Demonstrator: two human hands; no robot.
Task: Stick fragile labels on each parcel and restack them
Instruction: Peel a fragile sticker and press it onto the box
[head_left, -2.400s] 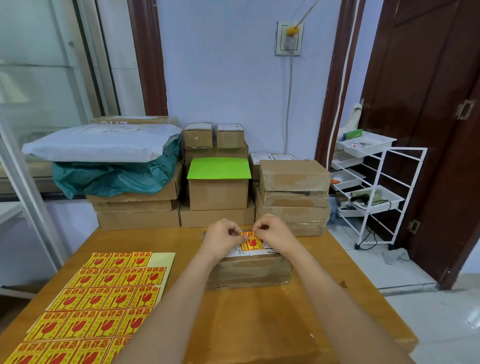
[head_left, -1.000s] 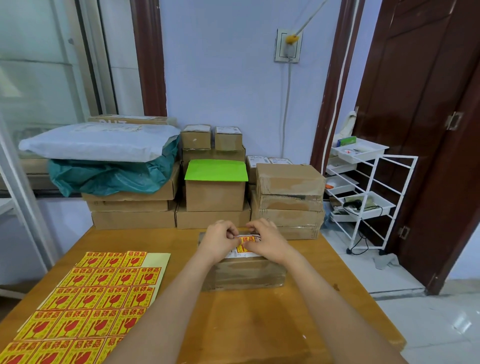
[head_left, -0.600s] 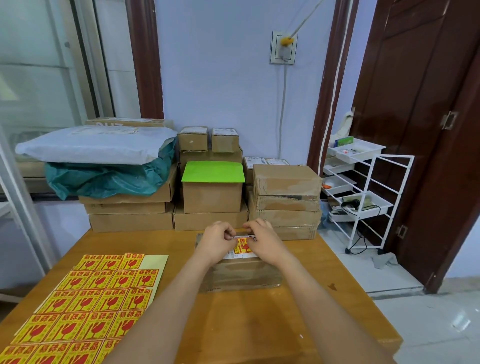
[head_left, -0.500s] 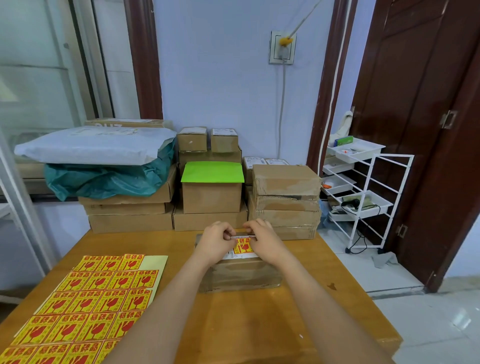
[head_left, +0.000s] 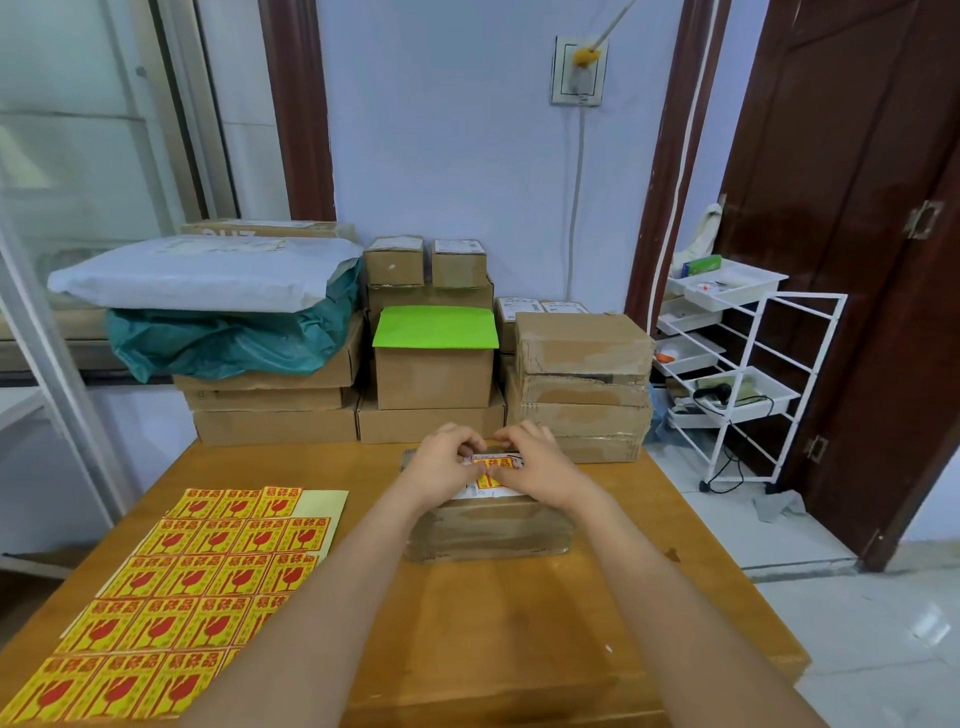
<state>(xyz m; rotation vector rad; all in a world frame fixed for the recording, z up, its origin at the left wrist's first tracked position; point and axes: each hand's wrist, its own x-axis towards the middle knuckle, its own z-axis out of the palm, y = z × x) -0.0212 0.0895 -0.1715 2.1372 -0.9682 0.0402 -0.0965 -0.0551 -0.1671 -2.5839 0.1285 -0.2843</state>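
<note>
A brown taped parcel (head_left: 488, 530) lies on the wooden table (head_left: 519, 623) in front of me. A yellow and red fragile label (head_left: 493, 463) lies on its white-papered top. My left hand (head_left: 447, 460) and my right hand (head_left: 537, 460) rest on the parcel top at either side of the label, thumbs pressing on its face. A sheet of several fragile labels (head_left: 171, 587) lies at the table's left.
Stacked cardboard parcels (head_left: 582, 384) stand along the table's far edge, one with a green top (head_left: 435, 326), others under a white bag (head_left: 202, 273) and a teal bag (head_left: 228, 343). A white wire rack (head_left: 737, 384) stands on the floor at right.
The label, first held just above the parcel between both hands, has come down onto its top. My thumbs have moved inward over the label.
</note>
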